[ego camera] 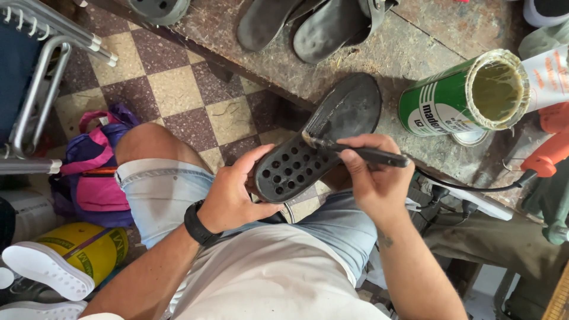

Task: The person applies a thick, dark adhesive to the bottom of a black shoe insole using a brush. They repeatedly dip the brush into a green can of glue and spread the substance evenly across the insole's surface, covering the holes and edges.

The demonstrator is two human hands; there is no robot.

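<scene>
While you are sitting with your knees below the counter (415,53), your left hand (234,192) is cupping the heel end of a black sandal sole (317,139) near the middle of the frame, fingers curled closed around its edge and thumb lying along its side. The sole is slanting from centre up toward the right, its perforated heel toward you and its smooth toe end resting on the counter's edge. Your right hand (373,178) is closing around a black brush handle (361,155), gripping it firmly, with the brush tip touching the sole about midway along, just where the holes are ending. So the sole is sitting between both hands, touched by the left directly and by the right through the brush.

To the right of the sole, an open green glue can (459,98) is lying tilted on the counter, its mouth facing you. At the top of the frame, more dark soles (308,24) are lying on the counter, cut off by the edge. The underside of the held sole is hidden. An orange tool (548,151) at the right edge is only partly showing, and I cannot tell what it is. At lower left, a white shoe sole (47,269) is lying across a yellow can (98,249), beside a pink and purple bag (98,169) on the checkered floor (172,89).
</scene>
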